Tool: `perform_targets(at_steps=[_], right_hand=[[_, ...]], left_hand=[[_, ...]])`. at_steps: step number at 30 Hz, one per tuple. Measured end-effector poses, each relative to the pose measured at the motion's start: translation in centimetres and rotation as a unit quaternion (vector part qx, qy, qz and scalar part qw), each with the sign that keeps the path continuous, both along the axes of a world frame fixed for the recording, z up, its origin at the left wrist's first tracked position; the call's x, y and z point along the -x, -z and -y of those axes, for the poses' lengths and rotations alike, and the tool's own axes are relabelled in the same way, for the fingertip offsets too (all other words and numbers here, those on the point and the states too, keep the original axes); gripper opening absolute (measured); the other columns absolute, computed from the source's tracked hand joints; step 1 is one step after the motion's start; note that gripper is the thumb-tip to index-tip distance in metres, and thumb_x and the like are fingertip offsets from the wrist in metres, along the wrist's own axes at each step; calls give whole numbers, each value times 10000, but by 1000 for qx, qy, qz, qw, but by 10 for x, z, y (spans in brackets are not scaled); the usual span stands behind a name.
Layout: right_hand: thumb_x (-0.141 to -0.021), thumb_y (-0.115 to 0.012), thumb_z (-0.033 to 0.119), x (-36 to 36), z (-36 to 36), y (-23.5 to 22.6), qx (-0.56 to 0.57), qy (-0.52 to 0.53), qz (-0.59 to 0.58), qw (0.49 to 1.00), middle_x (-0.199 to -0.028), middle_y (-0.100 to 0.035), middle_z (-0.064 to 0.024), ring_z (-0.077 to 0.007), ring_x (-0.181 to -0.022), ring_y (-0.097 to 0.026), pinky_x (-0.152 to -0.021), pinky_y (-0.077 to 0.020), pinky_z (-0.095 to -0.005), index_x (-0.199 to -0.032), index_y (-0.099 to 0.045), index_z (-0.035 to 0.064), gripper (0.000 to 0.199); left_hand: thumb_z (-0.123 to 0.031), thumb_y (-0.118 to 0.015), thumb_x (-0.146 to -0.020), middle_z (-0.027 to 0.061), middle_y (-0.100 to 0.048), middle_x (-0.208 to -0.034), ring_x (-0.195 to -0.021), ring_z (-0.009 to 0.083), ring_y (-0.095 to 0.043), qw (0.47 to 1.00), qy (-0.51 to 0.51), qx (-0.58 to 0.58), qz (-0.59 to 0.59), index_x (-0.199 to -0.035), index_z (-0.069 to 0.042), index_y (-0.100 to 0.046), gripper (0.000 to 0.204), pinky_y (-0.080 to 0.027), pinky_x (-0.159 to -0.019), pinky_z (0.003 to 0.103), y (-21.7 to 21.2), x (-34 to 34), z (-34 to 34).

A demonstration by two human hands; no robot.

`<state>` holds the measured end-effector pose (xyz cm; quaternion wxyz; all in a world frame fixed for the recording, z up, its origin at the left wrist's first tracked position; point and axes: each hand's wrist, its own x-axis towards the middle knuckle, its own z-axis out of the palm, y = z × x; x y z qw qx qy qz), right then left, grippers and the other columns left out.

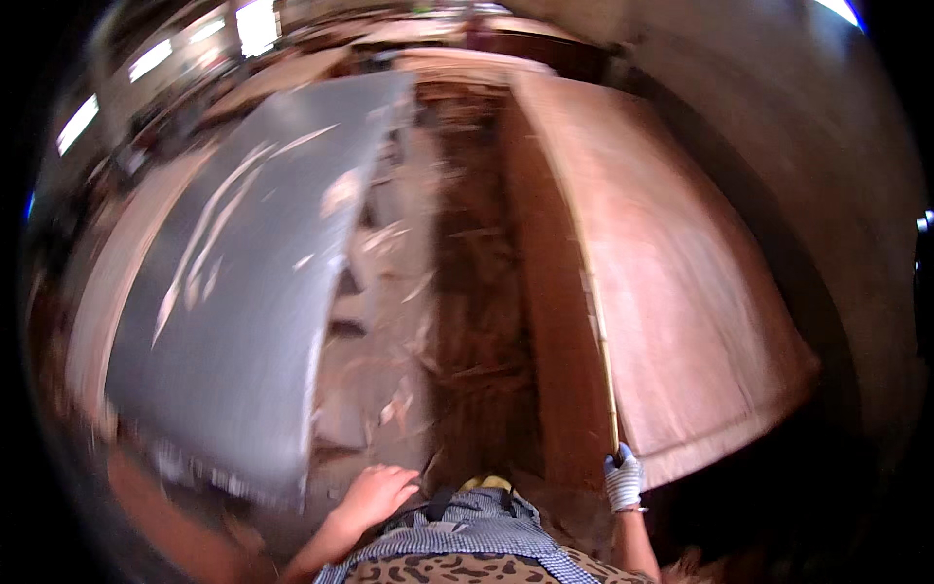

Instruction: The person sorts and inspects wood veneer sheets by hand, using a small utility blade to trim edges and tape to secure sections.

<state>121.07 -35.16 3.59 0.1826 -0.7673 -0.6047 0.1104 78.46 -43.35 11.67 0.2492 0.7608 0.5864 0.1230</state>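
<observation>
Thin stick (604, 358) — in right hand (625, 480)

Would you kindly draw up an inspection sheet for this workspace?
Surface: grey top at left, reddish-brown panel at right.
Job's things: thin stick along the panel's left edge; blur hides whether they touch.
Clutter: pale strips on the grey top, scraps between the two surfaces.
Grips: left hand bare, holding nothing visible; gloved right hand closed around the stick's near end.
Cables: nothing seen.
Surroundings: bright openings upper left, wall at right.
</observation>
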Motion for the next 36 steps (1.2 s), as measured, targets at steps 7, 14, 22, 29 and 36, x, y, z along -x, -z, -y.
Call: perform_targets(at_steps=[7, 14, 22, 29, 36], right_hand=[[-784, -579, 93, 242, 49, -37, 49, -75, -535, 840, -528, -446, 23, -67, -364, -356, -333, -292, -226, -773, -537, 68, 51], [-774, -607, 161, 416, 86, -92, 83, -191, -551, 808, -451, -391, 34, -70, -321, -325, -309, -265, -217, -626, -441, 141, 223], [-769, -637, 185, 612, 142, -103, 138, -257, -536, 792, -426, -367, 50, -57, -305, -301, -292, -233, -212, -625, -433, 146, 253], [-787, -606, 192, 816, 207, -72, 170, -305, -546, 762, -424, -383, 23, -76, -303, -343, -279, -284, -227, -648, -439, 128, 226], [-754, -646, 203, 1021, 299, -86, 251, -301, -579, 715, -437, -397, 33, -74, -301, -331, -290, -252, -217, -658, -460, 141, 218]], left_hand=[[-303, -489, -831, 129, -591, -952, -890, 300, -556, 970, -216, 112, 14, -1043, -53, -567, 337, -435, -784, 382, 22, 89, 238], [-275, -468, -831, 167, -579, -963, -902, 328, -543, 901, -414, 51, 121, -1026, -55, -564, 310, -432, -788, 397, 36, 122, 388], [-276, -439, -858, 146, -569, -996, -932, 331, -529, 790, -589, 78, 149, -1055, -71, -551, 306, -428, -790, 405, 74, 200, 482], [-280, -427, -870, 165, -574, -1012, -914, 323, -549, 734, -645, 160, 137, -1059, -61, -557, 317, -434, -760, 402, 84, 316, 585], [-308, -473, -878, 150, -577, -1049, -915, 252, -577, 231, -842, 133, 468, -1135, -37, -520, 376, -477, -726, 364, 177, 333, 724]])
